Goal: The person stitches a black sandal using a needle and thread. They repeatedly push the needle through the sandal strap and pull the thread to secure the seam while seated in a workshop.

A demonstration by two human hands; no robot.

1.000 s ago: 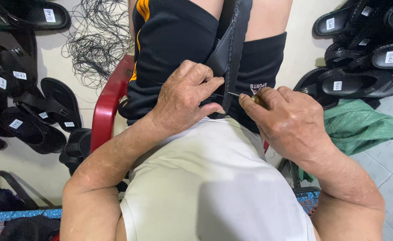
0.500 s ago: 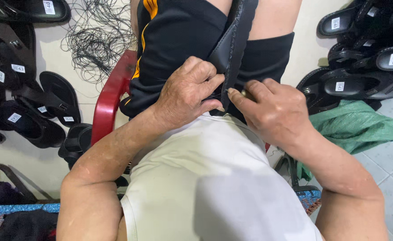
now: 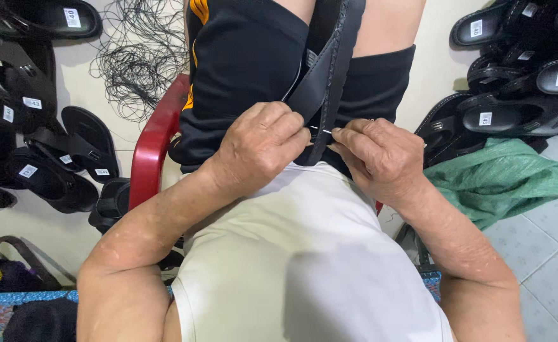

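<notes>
A black sandal [image 3: 333, 69] stands on edge between my knees, its heel end against my white shirt. My left hand [image 3: 263, 149] grips the sandal's strap and sole edge from the left. My right hand [image 3: 374, 155] pinches a thin metal needle [image 3: 323, 131] at the sole's edge, its fingers closed tight. The two hands nearly touch across the sandal. I wear black shorts with an orange stripe [image 3: 241, 63].
I sit on a red plastic chair [image 3: 152, 142]. Several black sandals with size tags lie on the floor at the left [image 3: 44, 145] and at the right [image 3: 519, 82]. A tangle of black thread [image 3: 139, 57] lies at the upper left. A green sack [image 3: 500, 180] lies at the right.
My right hand has shifted a little left along the sandal's edge and now pinches the needle close to my left fingers. My left hand keeps its grip.
</notes>
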